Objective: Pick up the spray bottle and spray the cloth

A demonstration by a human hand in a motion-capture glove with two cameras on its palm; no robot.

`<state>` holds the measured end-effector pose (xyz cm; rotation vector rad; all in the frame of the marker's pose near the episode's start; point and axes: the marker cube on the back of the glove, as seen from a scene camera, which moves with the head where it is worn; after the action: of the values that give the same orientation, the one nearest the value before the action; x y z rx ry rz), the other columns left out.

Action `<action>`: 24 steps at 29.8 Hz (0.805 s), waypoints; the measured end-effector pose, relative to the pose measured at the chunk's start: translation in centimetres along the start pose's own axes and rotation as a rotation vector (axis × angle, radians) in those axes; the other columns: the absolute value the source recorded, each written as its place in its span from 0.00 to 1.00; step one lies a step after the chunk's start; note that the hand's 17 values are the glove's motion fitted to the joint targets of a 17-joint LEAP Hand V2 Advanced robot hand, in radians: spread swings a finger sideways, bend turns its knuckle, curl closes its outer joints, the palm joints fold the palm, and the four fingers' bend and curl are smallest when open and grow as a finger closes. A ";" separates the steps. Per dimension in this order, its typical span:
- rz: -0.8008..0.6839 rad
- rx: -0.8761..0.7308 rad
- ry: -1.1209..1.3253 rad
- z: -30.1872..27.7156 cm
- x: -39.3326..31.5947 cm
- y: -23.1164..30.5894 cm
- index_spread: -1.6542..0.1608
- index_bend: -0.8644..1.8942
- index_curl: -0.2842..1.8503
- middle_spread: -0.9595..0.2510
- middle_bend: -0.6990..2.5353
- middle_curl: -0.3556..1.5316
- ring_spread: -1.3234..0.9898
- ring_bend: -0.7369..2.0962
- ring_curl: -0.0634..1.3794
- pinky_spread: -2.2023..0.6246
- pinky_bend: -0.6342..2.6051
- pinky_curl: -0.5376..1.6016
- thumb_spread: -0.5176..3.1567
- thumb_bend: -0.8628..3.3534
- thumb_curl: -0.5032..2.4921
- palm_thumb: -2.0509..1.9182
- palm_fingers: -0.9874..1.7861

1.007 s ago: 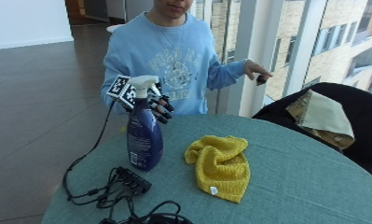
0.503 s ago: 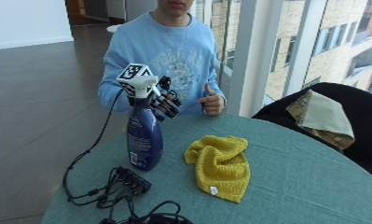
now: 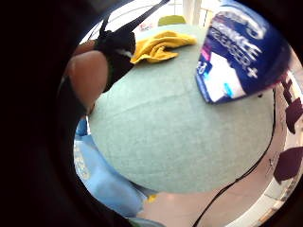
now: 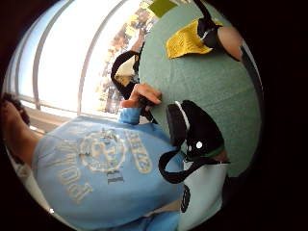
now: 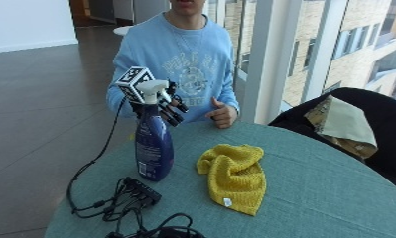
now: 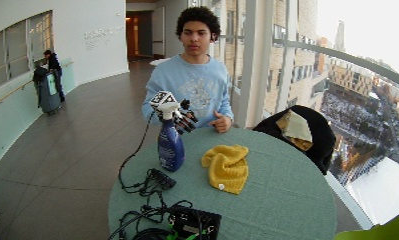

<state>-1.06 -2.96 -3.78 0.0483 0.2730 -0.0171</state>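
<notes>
gloved right hand [image 5: 165, 103] grips spray bottle [image 5: 153, 144] at its neck; little-finger palm view alone shows its label.

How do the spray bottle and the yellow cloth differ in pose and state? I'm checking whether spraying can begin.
The spray bottle stands upright on the table; the yellow cloth lies crumpled flat. The gloved right hand is at the spray bottle's white trigger head, while nothing touches the yellow cloth. The bottle is dark blue and rigid, the cloth soft. Both rest on the same green table, apart.
</notes>
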 end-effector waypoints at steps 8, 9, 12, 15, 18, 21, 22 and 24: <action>0.161 0.095 -0.004 -3.1 4.0 1.2 0.72 0.35 0.26 0.73 0.30 0.37 0.56 0.36 0.25 0.86 0.26 0.39 0.46 0.24 0.26 0.66 0.63; 0.195 0.125 -0.009 -3.6 4.6 1.6 0.72 0.35 0.26 0.73 0.30 0.37 0.56 0.36 0.25 0.86 0.26 0.39 0.46 0.24 0.26 0.66 0.63; 0.284 0.283 -0.001 -4.7 6.1 1.5 0.72 0.35 0.26 0.73 0.30 0.38 0.56 0.37 0.26 0.86 0.26 0.39 0.45 0.23 0.26 0.66 0.63; 0.268 0.424 0.007 -5.9 8.1 0.7 0.72 0.35 0.25 0.73 0.30 0.38 0.56 0.38 0.26 0.86 0.26 0.39 0.44 0.22 0.26 0.66 0.64; 0.248 0.453 -0.032 -6.5 9.7 0.6 0.72 0.35 0.25 0.73 0.30 0.38 0.56 0.38 0.27 0.86 0.26 0.40 0.43 0.22 0.26 0.66 0.64; 0.273 0.427 -0.065 -6.4 10.9 0.4 0.71 0.34 0.25 0.73 0.30 0.39 0.56 0.39 0.27 0.86 0.27 0.40 0.43 0.21 0.26 0.66 0.63; 0.291 0.428 -0.077 -6.3 11.3 0.2 0.71 0.34 0.24 0.73 0.30 0.39 0.55 0.39 0.28 0.86 0.27 0.40 0.43 0.21 0.26 0.66 0.62; 0.326 0.447 -0.105 -6.0 11.8 -0.4 0.71 0.34 0.24 0.73 0.30 0.39 0.56 0.39 0.28 0.86 0.28 0.41 0.43 0.21 0.26 0.67 0.62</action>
<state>8.70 -3.18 -12.72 0.5341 0.1493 0.2439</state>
